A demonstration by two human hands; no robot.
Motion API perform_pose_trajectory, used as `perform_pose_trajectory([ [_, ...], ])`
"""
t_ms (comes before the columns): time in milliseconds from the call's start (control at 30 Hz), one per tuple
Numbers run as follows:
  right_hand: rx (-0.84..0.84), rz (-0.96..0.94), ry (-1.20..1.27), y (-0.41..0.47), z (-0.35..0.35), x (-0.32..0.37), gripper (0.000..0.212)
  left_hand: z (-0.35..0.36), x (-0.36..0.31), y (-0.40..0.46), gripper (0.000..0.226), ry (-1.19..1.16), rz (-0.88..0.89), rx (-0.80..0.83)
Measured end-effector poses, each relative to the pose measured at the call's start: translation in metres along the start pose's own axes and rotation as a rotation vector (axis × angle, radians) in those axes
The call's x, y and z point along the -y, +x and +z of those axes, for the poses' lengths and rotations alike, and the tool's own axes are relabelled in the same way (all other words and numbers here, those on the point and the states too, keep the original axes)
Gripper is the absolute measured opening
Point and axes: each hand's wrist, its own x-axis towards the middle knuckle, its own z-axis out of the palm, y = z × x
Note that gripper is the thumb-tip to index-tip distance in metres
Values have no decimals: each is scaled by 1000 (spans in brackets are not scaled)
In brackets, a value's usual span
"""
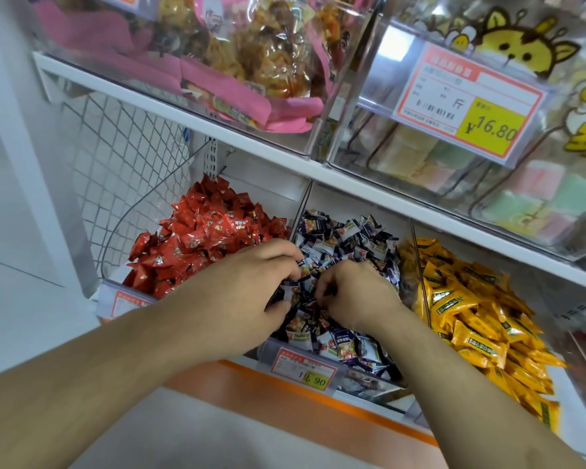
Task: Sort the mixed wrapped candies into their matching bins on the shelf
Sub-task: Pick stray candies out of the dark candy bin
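Shop shelving fills the whole view, white shelf point(369, 194) boards with clear bins stacked on two levels. Both hands are down in the middle bin point(369, 377) at the lower centre of the frame. Left hand point(251, 282) has its fingers curled into the pile of dark blue and white candies point(349, 235) and looks to be pinching a few wrappers. Right hand point(356, 292) is curled too, fingertips buried in the same pile, so I can't tell whether it's got hold of one or is just raking through.

Moving outward, the red candies point(197, 238) sit in the bin just left of the hands, and the yellow candies point(471, 316) are in the bin to the right. I can't spot an obvious stray colour near the fingers.

Handling-wise I'd guess these are really light, crinkly and a bit slippery, so a pinch on the flat crimped end of a wrapper is the easy hold. Squeezing the middle probably just makes them squirt away. Their long axes run every which way in the heap, no common direction.

Up top there's a bin of pink snack packs point(244, 62) at upper left, pastel packets behind a price tag point(467, 103) reading 16.80 at upper right.
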Motion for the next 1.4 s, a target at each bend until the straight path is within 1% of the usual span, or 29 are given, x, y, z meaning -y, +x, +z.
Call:
perform_pose_trajectory([
  [167, -19, -35, 7, -2, 1, -2, 21, -1, 0, 1, 35, -5, 1, -1],
  [400, -82, -78, 261, -15, -14, -16, 21, 0, 4, 3, 34, -8, -2, -5],
  [467, -123, -86, 330, -20, -20, -17, 19, 0, 3, 3, 34, -17, 2, -20],
  [533, -168, -93, 434, -26, -28, -15, 16, 0, 2, 3, 36, -37, 1, -44],
  [633, -207, -92, 655, -38, -42, -9, 13, -2, -2, 3, 42, -77, -34, -80],
  [700, -204, -99, 795, -45, -50, 0, 12, -5, -5, 4, 47, -118, -61, -119],
  [767, -170, -149, 908, -52, -56, 13, 8, -13, -10, 4, 49, -174, -94, -158],
  [800, -154, -178, 951, -54, -57, 18, 6, -17, -11, 5, 46, -204, -109, -178],
  [867, -150, -226, 1025, -57, -59, 28, 6, -28, -11, 6, 27, -242, -141, -217],
  [933, -187, -233, 1068, -57, -59, 30, 11, -40, -4, 5, 12, -207, -190, -289],
  [1000, -214, -196, 1019, -54, -56, 24, 16, -47, 8, 2, 15, -95, -277, -356],
  [1033, -195, -178, 937, -52, -52, 19, 19, -48, 14, -1, 21, -24, -313, -367],
  [1067, -141, -172, 832, -49, -47, 14, 23, -48, 17, -3, 28, 27, -325, -360],
  [1133, 16, -167, 614, -44, -34, 6, 29, -44, 13, -5, 35, 36, -255, -289],
  [1200, 128, -137, 387, -36, -19, -2, 29, -37, 2, -4, 34, -10, -158, -179],
  [1233, 154, -121, 303, -32, -14, -5, 27, -33, -2, -4, 34, -28, -123, -127],
  [1300, 162, -91, 249, -25, -9, -11, 27, -24, -8, -3, 35, -43, -72, -61],
  [1400, 155, -96, 200, -22, -9, -11, 39, -16, -7, -1, 38, -32, -46, -19],
])
